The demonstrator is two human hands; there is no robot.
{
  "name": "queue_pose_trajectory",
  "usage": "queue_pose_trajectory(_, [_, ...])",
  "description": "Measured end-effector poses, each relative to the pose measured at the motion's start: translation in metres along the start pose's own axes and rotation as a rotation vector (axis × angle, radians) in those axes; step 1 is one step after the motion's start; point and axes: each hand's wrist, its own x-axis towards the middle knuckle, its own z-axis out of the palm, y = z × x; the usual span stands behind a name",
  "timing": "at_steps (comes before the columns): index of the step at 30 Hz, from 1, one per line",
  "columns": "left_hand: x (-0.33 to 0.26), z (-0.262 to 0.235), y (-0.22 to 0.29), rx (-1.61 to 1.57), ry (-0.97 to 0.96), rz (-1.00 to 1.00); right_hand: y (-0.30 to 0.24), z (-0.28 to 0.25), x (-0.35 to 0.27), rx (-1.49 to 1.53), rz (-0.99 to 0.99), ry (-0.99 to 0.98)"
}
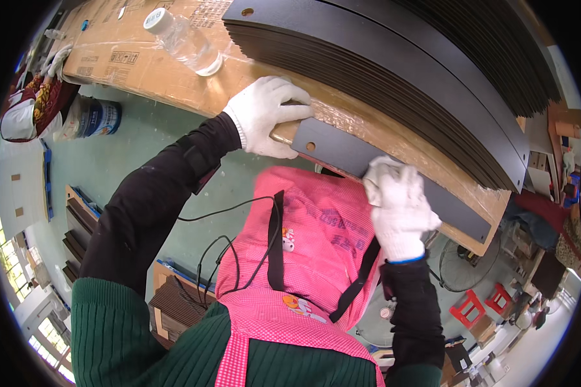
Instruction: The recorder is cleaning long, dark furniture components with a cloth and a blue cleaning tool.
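Forearms in black sleeves are raised from the lower edge toward the cardboard-covered tabletop [174, 71]. The left hand [268, 113], in a white knitted glove, is bent at the wrist and its grip is clenched around the near end of a long dark flat panel with a small drilled hole [368, 171]. The right hand [400, 206], gloved alike, is pressed onto the same panel further along, a crumpled white cloth [382, 169] being grasped under its fingers. A clear plastic bottle with a white cap [184, 42] is laid on the cardboard, beside printed dark markings. A stack of curved dark panels [419, 64] is piled just behind the held panel. A white tub with a blue label [100, 117] is seen on the green floor [135, 148].
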Motion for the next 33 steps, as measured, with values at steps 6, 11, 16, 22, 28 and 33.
queue_pose_trajectory(6, [0.01, 0.008, -0.001, 0.017, 0.063, 0.041, -0.061, 0.032, 0.058, 0.069, -0.136, 0.112])
queue_pose_trajectory(11, [0.005, 0.002, -0.001, -0.029, 0.01, 0.017, -0.011, 0.029, 0.038, 0.294, -0.056, -0.116])
queue_pose_trajectory(16, [0.005, 0.005, -0.003, -0.005, 0.032, 0.033, -0.067, 0.034, 0.06, 0.002, -0.202, 0.155])
queue_pose_trajectory(22, [0.002, 0.005, -0.005, 0.013, 0.042, 0.032, -0.047, 0.011, 0.061, 0.081, -0.119, -0.117])
queue_pose_trajectory(28, [0.008, 0.007, -0.004, -0.007, 0.05, 0.05, -0.064, 0.028, 0.066, 0.018, -0.142, 0.021])
queue_pose_trajectory(33, [0.002, 0.006, -0.005, -0.031, 0.043, 0.025, -0.047, 0.022, 0.058, 0.101, -0.174, 0.014])
